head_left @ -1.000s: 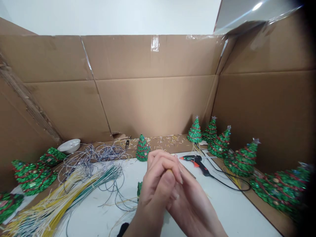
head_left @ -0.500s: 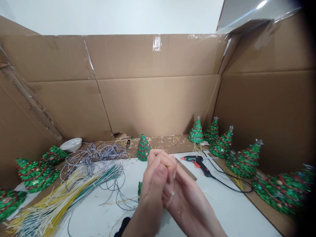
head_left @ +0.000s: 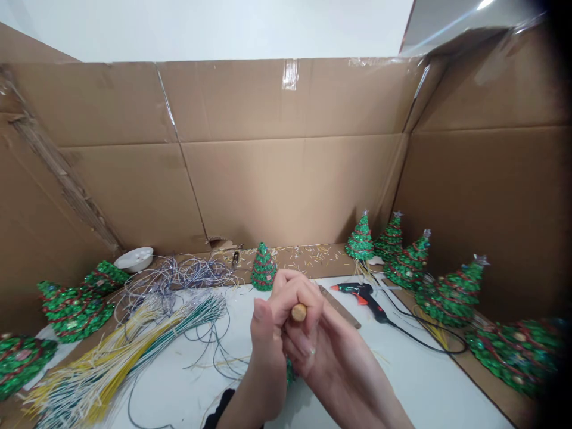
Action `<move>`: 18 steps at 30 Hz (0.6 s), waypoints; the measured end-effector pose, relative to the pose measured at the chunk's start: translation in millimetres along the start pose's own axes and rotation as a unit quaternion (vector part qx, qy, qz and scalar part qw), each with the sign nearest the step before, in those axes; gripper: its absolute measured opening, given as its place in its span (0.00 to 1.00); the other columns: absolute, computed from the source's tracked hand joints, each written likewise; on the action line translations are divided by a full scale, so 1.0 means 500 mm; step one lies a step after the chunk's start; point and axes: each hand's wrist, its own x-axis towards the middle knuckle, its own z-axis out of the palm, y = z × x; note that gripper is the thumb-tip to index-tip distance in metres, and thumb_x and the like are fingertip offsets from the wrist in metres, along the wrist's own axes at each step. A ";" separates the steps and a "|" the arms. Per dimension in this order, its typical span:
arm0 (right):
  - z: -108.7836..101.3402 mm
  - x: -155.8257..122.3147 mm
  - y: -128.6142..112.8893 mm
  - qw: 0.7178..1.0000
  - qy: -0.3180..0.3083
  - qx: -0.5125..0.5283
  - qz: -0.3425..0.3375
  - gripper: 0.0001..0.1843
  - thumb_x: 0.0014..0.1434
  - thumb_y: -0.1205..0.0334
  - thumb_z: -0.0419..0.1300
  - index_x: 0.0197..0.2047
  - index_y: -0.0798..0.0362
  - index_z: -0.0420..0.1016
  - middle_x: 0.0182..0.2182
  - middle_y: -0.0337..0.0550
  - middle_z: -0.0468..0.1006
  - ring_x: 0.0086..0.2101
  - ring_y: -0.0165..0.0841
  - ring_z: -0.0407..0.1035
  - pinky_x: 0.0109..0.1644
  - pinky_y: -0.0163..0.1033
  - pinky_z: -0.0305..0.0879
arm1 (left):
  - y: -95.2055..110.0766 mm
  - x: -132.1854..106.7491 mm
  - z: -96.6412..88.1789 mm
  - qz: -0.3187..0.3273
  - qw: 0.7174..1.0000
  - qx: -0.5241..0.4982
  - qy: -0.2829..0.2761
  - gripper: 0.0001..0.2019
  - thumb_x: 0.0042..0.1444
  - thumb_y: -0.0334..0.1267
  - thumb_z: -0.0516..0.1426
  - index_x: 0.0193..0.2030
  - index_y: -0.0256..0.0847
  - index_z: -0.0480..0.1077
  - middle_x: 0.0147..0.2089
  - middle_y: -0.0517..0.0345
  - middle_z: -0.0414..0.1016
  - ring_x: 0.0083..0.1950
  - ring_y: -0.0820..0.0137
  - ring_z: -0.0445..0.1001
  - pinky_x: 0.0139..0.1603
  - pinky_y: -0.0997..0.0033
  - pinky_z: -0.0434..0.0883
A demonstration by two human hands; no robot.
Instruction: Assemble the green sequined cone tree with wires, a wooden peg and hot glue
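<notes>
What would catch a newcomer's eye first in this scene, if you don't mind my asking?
The sparkly green tinsel Christmas trees stand out first, lined up along the right and clustered at the left against the brown cardboard wall. At the centre, the left hand and right hand clasp a wooden dowel. Bundles of yellow and green wire fan out at lower left, and a black-and-orange hot glue gun lies to the right.

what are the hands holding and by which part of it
A wooden stick, gripped between the left hand and the right hand. Only its round end pokes out; the fingers hide the rest, so the exact hold can't be told.
</notes>
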 end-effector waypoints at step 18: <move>-0.020 0.004 -0.003 0.998 0.025 0.059 0.020 0.09 0.50 0.66 0.61 0.23 0.54 0.65 0.21 0.33 0.64 0.24 0.23 0.59 0.30 0.28 0.62 | 0.023 -0.003 -0.005 0.070 0.981 0.175 -0.048 0.14 0.56 0.48 0.56 0.28 0.42 0.61 0.31 0.57 0.60 0.39 0.65 0.58 0.36 0.70 0.59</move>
